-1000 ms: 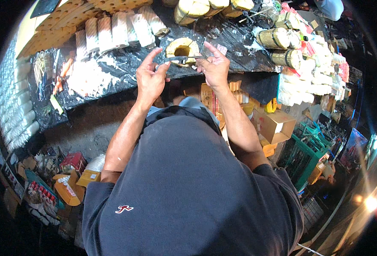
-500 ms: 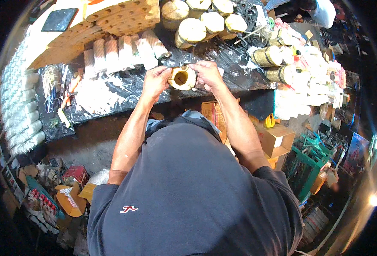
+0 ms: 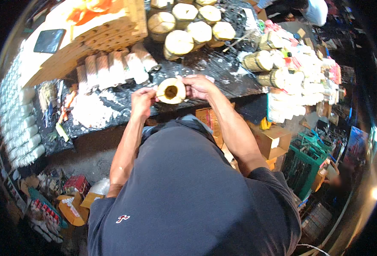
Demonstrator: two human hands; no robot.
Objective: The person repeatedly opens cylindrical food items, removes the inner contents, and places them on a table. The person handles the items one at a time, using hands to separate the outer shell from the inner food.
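Between my two hands is a short, thick-walled tube (image 3: 180, 91), cream-yellow, with its round dark opening facing up toward me. Fingers of my left hand (image 3: 143, 100) pinch its left side. My right hand (image 3: 199, 87) grips the opposite side, its fingertips partly hidden by the tube. Both hands are over the front edge of the black-covered bench (image 3: 205, 70). Just beyond them lies a row of pinkish-white paper-wrapped rolls (image 3: 116, 68). Farther back stand several cylinders with pale folded tops (image 3: 179, 42).
At the back left, a dark flat device (image 3: 49, 41) rests on a tan block with rows of holes (image 3: 111, 36). White scraps (image 3: 92, 112) lie front left. Wrapped bundles (image 3: 256, 62) pile up at right. Below are a cardboard box (image 3: 274, 138) and green crate (image 3: 301, 164). Another person (image 3: 315, 12) is far right.
The view has shifted slightly. Still held in both hands, the tube now turns its opening more fully toward me, and its rim looks rounder. My right fingers have moved lower along its side.
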